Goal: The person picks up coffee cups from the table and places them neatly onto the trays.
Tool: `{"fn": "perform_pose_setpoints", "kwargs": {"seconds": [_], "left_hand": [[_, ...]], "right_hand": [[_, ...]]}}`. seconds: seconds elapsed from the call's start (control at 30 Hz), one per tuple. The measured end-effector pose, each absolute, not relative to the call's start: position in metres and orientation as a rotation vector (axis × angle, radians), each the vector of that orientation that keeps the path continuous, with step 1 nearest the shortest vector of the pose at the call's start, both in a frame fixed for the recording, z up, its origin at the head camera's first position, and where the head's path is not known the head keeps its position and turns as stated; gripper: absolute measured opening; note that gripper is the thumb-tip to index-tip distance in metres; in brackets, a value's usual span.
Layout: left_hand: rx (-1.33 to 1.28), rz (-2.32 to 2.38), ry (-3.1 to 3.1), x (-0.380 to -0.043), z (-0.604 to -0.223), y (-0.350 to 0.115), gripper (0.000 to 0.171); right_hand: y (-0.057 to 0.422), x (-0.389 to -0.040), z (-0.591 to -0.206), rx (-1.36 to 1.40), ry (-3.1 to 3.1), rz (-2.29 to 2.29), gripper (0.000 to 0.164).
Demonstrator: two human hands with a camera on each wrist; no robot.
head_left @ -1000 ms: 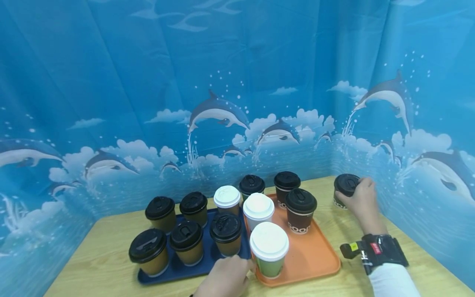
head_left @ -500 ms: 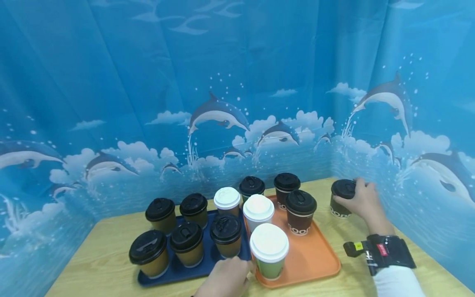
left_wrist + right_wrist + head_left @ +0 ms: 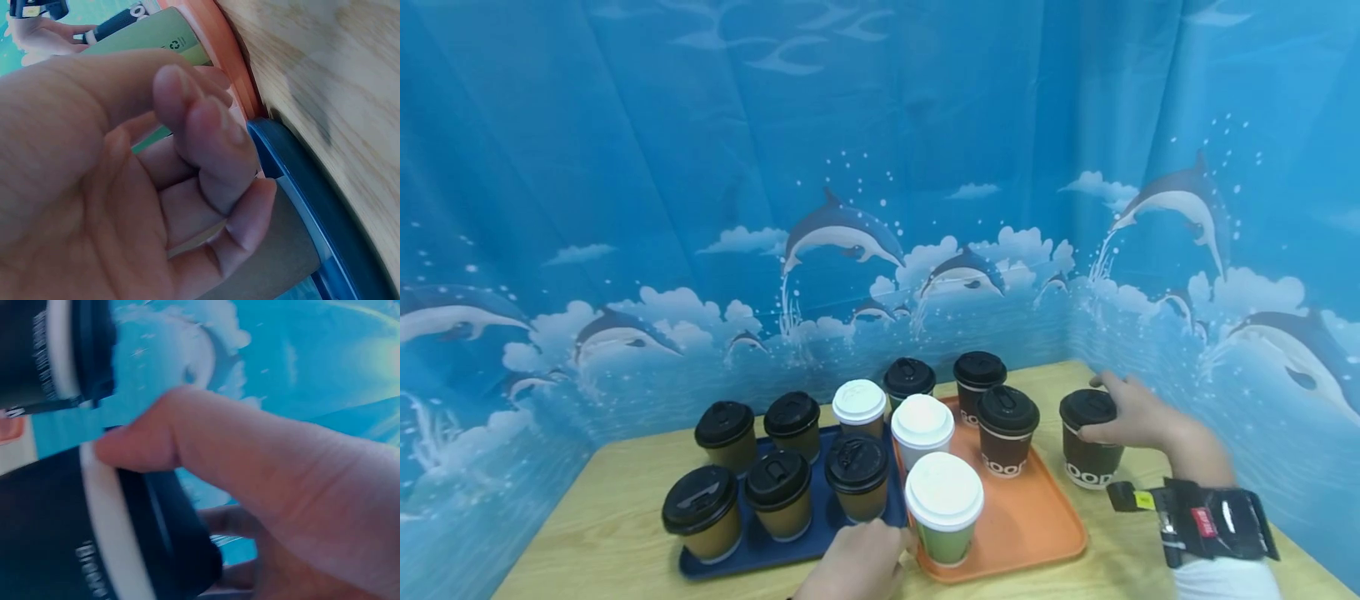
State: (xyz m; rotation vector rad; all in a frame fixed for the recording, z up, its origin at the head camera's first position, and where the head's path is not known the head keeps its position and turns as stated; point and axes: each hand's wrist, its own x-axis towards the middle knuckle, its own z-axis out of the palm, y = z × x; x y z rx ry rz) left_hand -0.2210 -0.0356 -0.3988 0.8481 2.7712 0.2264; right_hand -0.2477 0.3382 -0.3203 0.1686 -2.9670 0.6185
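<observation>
My right hand [image 3: 1138, 414] grips a dark brown paper coffee cup [image 3: 1092, 454] with a black lid, right of the orange tray [image 3: 1045, 529]. In the right wrist view the thumb [image 3: 140, 447] presses the cup's pale band just below the lid; the other fingers pass behind the lid. Whether the cup's base touches the table cannot be told. My left hand [image 3: 859, 560] is at the front, where the orange tray meets the blue tray [image 3: 752, 554]. Its fingers [image 3: 219, 150] are loosely curled with nothing between them, near the green cup [image 3: 946, 542] with the white lid.
Several brown cups with black lids, such as the front-left cup [image 3: 703, 512], stand on the blue tray. Dark cups, such as the lettered cup [image 3: 1006, 446], and white-lidded cups [image 3: 922, 425] stand around the orange tray. A dolphin-printed curtain [image 3: 850, 167] encloses the wooden table [image 3: 617, 492].
The right hand has brought the dark coffee cup from the table's far right corner nearer the camera and slightly left. The left hand and the cups on the trays have stayed put.
</observation>
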Motion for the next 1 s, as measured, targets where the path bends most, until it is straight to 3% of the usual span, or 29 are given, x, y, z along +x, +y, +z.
{"fn": "perform_pose_setpoints", "kwargs": {"seconds": [0.3,0.63,1.0], "left_hand": [[0.829,0.239,2.751,-0.221,-0.397,-0.037,0.017],[0.835,0.262,2.744,-0.222,-0.4,-0.038,0.019],[0.848,0.263,2.744,-0.222,-0.4,-0.037,0.02]], "right_hand": [[0.312,-0.222,-0.294,0.342,-3.025,0.721,0.077],[0.276,-0.213,-0.284,0.542,-3.024,0.587,0.08],[0.247,-0.214,-0.288,0.427,-3.24,0.581,0.083]]}}
